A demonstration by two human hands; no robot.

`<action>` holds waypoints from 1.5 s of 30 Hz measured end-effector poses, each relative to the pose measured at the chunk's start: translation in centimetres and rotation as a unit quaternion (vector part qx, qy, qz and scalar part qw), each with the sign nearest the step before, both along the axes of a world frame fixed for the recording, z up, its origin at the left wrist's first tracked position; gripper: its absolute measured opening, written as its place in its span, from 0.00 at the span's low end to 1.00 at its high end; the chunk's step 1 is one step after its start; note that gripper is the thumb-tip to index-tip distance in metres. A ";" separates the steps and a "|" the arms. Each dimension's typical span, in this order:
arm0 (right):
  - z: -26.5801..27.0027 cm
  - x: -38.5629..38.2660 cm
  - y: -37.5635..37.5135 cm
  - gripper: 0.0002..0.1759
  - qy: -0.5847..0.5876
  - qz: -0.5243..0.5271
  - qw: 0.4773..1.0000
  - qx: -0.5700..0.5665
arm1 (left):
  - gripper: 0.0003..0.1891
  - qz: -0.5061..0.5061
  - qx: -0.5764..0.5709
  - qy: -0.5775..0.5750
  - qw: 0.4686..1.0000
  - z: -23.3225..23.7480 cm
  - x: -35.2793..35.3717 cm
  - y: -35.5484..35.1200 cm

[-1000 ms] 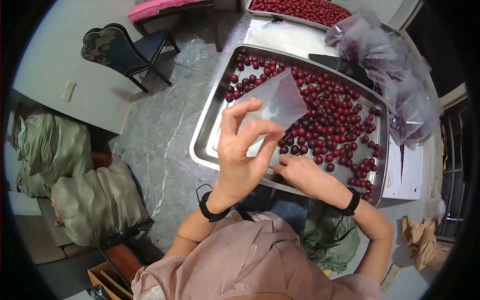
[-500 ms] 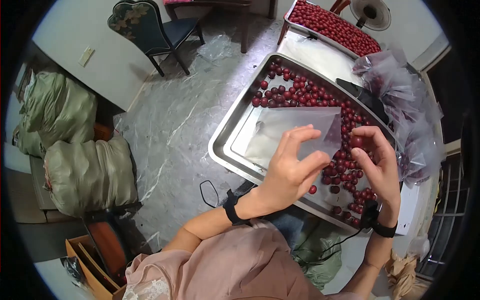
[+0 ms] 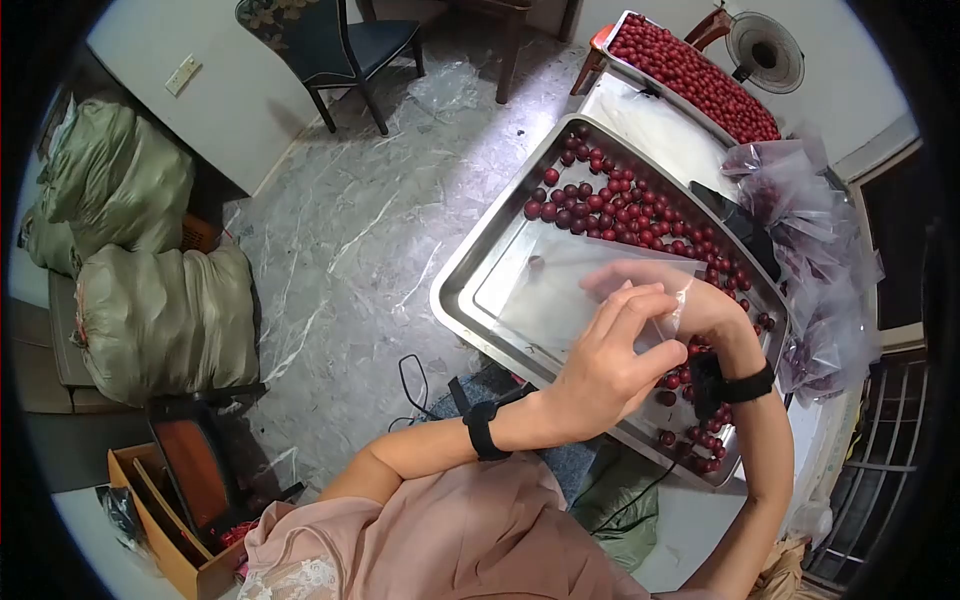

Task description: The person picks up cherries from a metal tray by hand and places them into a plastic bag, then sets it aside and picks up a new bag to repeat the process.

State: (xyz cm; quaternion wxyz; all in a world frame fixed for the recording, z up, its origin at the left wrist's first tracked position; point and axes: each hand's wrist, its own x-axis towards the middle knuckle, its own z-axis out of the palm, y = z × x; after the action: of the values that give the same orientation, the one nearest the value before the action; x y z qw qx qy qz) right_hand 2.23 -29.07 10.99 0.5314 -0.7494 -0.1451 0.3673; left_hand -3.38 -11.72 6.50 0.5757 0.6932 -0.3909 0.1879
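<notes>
My left hand point(image 3: 615, 365) is curled at the open right end of a clear plastic bag point(image 3: 555, 285), thumb and forefinger a little apart, the other fingers against the film. My right hand point(image 3: 690, 300) reaches into the bag, its fingertips showing hazily through the plastic; whatever they hold is hidden. The bag lies over a metal tray point(image 3: 455, 290) in which many dark red round fruits point(image 3: 600, 205) are spread along the back and right. A small dark spot shows at the bag's far left part.
A second tray of red fruits point(image 3: 690, 75) stands at the back right beside a fan point(image 3: 765, 52). Filled plastic bags point(image 3: 825, 260) are heaped on the right. Green sacks point(image 3: 165, 325) are on the left; a chair point(image 3: 375, 50) stands behind. A black cable loops near the tray's front.
My right hand, which held one fruit in a pinch beside the bag, has moved left into it. The view has shifted slightly, and my left hand remains at the bag's opening.
</notes>
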 end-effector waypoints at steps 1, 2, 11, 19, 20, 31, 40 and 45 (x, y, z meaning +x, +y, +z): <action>-0.9 0.5 0.0 0.29 0.000 0.001 1.000 -0.001 | 0.19 0.001 -0.003 0.000 1.000 -0.1 0.1 0.0; -1.6 0.9 0.1 0.29 -0.023 0.029 0.999 0.016 | 0.20 0.001 -0.005 -0.001 1.000 -0.2 0.1 -0.1; -4.9 1.5 1.0 0.35 0.061 -0.021 0.994 0.090 | 0.19 -0.010 -0.005 0.003 1.000 0.5 0.2 0.5; -1.0 -0.5 2.0 0.38 -0.076 0.007 0.996 0.044 | 0.16 0.018 -0.005 0.011 1.000 1.2 0.7 1.3; -0.8 -0.5 2.0 0.29 -0.166 0.038 0.985 0.007 | 0.16 0.016 0.003 0.012 1.000 1.6 0.7 1.6; 5.4 -10.1 -1.6 0.13 -0.273 -0.338 0.900 0.042 | 0.08 0.063 -0.032 0.064 0.995 3.8 2.7 3.0; 0.2 -13.6 -3.3 0.13 -0.144 -0.292 0.945 -0.010 | 0.06 0.090 0.011 0.081 0.993 6.8 6.7 3.6; -1.6 -13.0 -1.8 0.13 -0.136 -0.240 0.961 -0.002 | 0.08 0.105 0.101 0.103 0.984 7.9 9.2 2.9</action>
State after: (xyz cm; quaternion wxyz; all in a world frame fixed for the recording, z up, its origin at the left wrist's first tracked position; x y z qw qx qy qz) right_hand -10.80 -30.85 9.34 0.5776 -0.8062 -0.0319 0.1237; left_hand 5.87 -8.86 14.37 0.5170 0.8006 -0.2714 0.1349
